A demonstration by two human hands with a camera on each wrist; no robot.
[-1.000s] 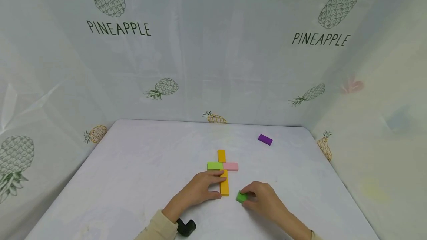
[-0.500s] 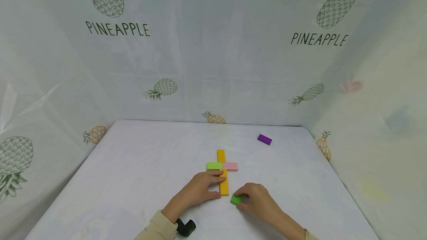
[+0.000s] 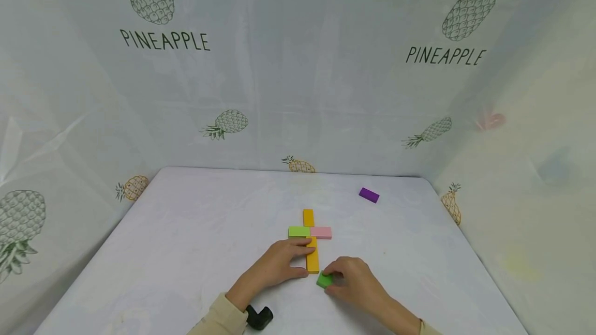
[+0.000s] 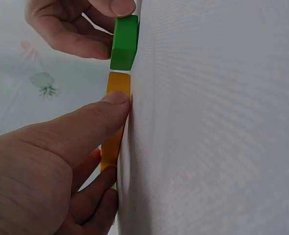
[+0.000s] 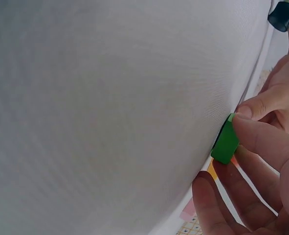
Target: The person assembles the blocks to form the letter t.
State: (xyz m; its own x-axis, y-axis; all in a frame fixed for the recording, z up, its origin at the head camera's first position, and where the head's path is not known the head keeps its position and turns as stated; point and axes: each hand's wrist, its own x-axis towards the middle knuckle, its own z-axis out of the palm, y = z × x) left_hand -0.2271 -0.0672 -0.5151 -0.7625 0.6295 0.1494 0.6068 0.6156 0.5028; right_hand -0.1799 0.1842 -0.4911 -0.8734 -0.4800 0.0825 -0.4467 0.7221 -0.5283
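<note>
My left hand (image 3: 276, 263) holds a long yellow block (image 3: 312, 261) lying on the white table, its thumb at the near end and fingertips towards the far end. My right hand (image 3: 357, 282) pinches a green block (image 3: 324, 280) between thumb and fingers, just right of the yellow block's near end. From the left wrist, a narrow gap shows between the green block (image 4: 123, 43) and the yellow block (image 4: 116, 142). Beyond the left fingers, a light green block (image 3: 299, 231) and a pink block (image 3: 321, 232) lie end to end, with another yellow block (image 3: 309, 217) behind them.
A purple block (image 3: 369, 195) lies apart at the back right of the table (image 3: 186, 231). A black device (image 3: 259, 318) sits at the left wrist. Pineapple-printed cloth (image 3: 298, 76) hangs behind the table and along both sides.
My right hand has slid left with the green block, bringing it close to the yellow block's near end. The left hand has stayed in place.
</note>
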